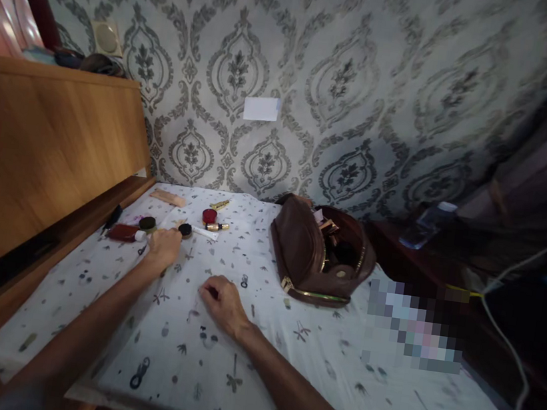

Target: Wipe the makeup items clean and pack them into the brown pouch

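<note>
Head view, facing wall (304, 162), down over hands (165, 248)

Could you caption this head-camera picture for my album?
Left hand beside small cosmetics, right hand over printed cloth, an open brown zippered bag to their right.

left hand (164, 248) hides whether it grips anything
</note>
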The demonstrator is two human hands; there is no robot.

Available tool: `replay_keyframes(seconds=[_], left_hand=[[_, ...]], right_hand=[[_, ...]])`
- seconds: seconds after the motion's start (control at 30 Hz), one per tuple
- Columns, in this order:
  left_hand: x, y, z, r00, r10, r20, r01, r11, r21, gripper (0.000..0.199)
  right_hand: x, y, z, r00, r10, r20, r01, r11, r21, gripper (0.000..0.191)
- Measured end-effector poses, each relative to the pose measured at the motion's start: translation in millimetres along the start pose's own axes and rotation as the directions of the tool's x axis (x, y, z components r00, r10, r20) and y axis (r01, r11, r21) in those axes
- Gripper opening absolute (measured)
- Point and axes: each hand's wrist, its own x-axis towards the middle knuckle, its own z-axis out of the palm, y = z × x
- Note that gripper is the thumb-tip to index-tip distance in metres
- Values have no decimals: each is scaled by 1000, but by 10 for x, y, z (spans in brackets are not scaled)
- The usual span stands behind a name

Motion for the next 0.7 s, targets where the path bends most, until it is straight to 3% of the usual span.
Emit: replay_keyframes(seconds=[0.23,0.3,0.43,0.47,0.6,0.7], left_hand=[[-537,-232,-91,989,115,92,-116,993,-1,23],[-679,-367,-54,981,133,141,-126,990,-56,25],[-795,-527,43,914,342,217,-295,929,-223,21],[-796,-532,65,894,393,216,-337,907,-254,21],[-732,-496,147,852,489,187,-408,843,-350,20],[-665,-501,214,851,490,190,-398,837,-376,22]], right_hand=[[-13,-8,-1,1000,11,-27,-12,998,-57,10],[-22,-11,-29,998,-41,-52,36,995,-89,22],[-26,-29,-108,991,-134,-26,124,964,-235,54],[-26,-34,-125,992,-126,7,123,952,-280,53],[-48,-29,-177,977,-109,185,174,907,-383,19],[-108,16,-212,971,-167,171,225,884,-410,16]])
